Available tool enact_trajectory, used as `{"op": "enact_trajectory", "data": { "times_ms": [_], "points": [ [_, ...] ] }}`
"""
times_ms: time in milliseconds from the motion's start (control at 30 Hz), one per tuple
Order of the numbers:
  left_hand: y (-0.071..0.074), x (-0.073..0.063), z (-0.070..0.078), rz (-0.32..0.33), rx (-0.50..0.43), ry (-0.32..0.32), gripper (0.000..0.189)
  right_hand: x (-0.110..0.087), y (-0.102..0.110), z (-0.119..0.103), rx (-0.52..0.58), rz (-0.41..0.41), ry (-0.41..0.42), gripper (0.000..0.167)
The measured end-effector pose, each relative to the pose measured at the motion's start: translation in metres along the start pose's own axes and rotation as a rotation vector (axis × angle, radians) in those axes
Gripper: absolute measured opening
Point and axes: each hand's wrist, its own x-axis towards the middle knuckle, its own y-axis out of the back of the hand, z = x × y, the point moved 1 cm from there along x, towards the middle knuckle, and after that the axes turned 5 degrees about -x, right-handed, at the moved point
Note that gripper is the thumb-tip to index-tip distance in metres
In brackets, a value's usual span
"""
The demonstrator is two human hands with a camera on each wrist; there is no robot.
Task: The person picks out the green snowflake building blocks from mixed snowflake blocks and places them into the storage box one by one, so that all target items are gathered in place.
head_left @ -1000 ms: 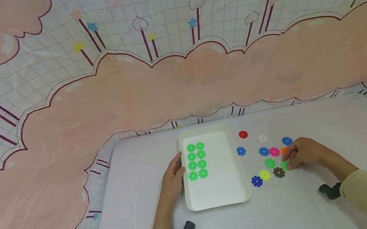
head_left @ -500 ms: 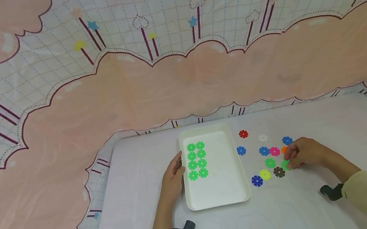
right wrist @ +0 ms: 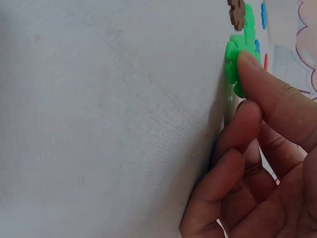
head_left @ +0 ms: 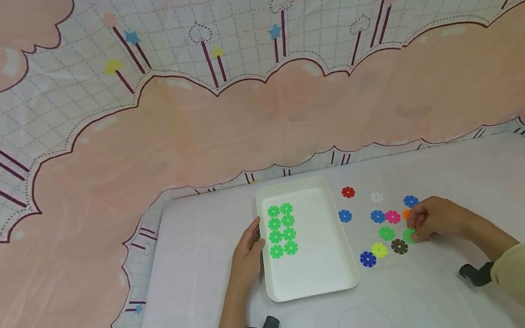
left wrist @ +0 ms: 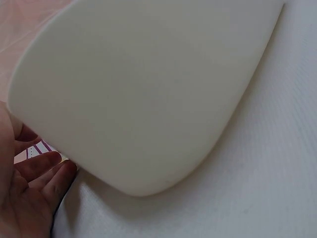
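On the table lies a white tray (head_left: pixel 320 236) holding several green snowflake discs (head_left: pixel 289 234) in two columns at its left side. My left hand (head_left: pixel 247 254) grips the tray's left edge; in the left wrist view its fingers (left wrist: pixel 52 171) are at the rim. To the right of the tray, my right hand (head_left: pixel 438 218) pinches a green snowflake disc (right wrist: pixel 241 62), the thumb lying on its face. Another green disc (head_left: pixel 386 233) lies just left of that hand, beside a brown disc (head_left: pixel 399 246). An orange disc (head_left: pixel 407 214) is partly hidden behind the right fingers.
Loose discs lie between tray and right hand: red (head_left: pixel 348 192), white (head_left: pixel 376 198), pink (head_left: pixel 392 217), yellow (head_left: pixel 379 250), dark blue (head_left: pixel 368 259) and several lighter blue (head_left: pixel 344 216). A patterned cloth (head_left: pixel 286 119) hangs behind the white table (head_left: pixel 209 220).
Both hands stay almost in place. The right fingers shift very slightly to the right at the green disc, and a little more of the disc shows. The tray and its discs look unchanged.
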Motion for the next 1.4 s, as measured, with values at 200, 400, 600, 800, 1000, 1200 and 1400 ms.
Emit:
{"op": "enact_trajectory", "data": {
  "times_ms": [200, 400, 600, 800, 1000, 1200, 1400],
  "points": [
    [0.000, 0.000, 0.001, 0.003, 0.004, 0.003, 0.051, 0.003, 0.003, 0.001, -0.007, -0.011, 0.005, 0.027],
    [0.000, 0.001, -0.001, 0.003, -0.008, 0.009, 0.051, 0.008, 0.005, 0.002, 0.013, -0.033, 0.003, 0.030],
    [0.001, 0.001, -0.001, 0.007, 0.001, 0.015, 0.051, 0.013, 0.003, -0.005, 0.035, -0.050, -0.008, 0.031],
    [0.000, 0.001, -0.001, 0.010, -0.003, 0.020, 0.051, 0.018, -0.003, -0.013, 0.057, -0.048, -0.015, 0.028],
    [0.000, 0.000, 0.000, 0.016, 0.011, 0.029, 0.051, 0.021, -0.008, -0.020, 0.093, -0.058, -0.031, 0.026],
    [-0.001, 0.001, -0.001, 0.018, 0.010, 0.034, 0.051, 0.025, -0.010, -0.029, 0.096, -0.068, -0.032, 0.020],
    [0.000, 0.000, 0.000, 0.022, 0.016, 0.029, 0.051, 0.032, -0.010, -0.043, 0.103, -0.079, -0.025, 0.020]
  ]
}}
